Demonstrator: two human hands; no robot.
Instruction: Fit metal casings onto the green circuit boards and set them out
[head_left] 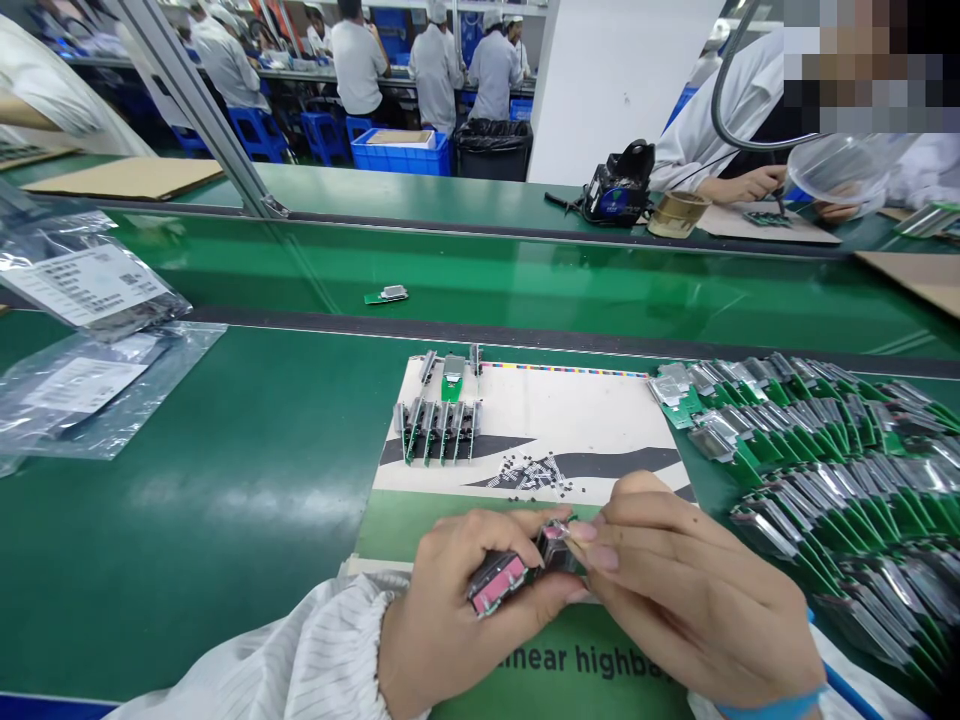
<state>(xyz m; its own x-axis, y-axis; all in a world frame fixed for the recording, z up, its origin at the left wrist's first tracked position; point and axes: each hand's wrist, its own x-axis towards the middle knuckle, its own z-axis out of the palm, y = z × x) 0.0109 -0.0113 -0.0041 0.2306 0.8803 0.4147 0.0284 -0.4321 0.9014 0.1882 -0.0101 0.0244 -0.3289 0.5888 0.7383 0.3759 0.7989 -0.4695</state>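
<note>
My left hand (442,590) is closed around a small metal-cased electronic module (499,585) with a pink pad on its face. A second such module (556,550), also showing pink, sticks out between the left thumb and fingers. The fingertips of my right hand (690,580) pinch together at that second module's upper end; whatever lies between them is too small to make out. Both hands are above a printed cardboard sheet (585,405). Several circuit boards with metal housings (439,432) stand in a row on it, near a pile of tiny black and white pieces (534,474).
Rows of circuit boards (817,500) cover the right side of the green bench (225,520). Plastic bags with labels (82,385) lie at left. One board (388,294) rests on the green strip (480,270) beyond. Across it, a co-worker's hand (742,186) is busy near a tape roll (677,213).
</note>
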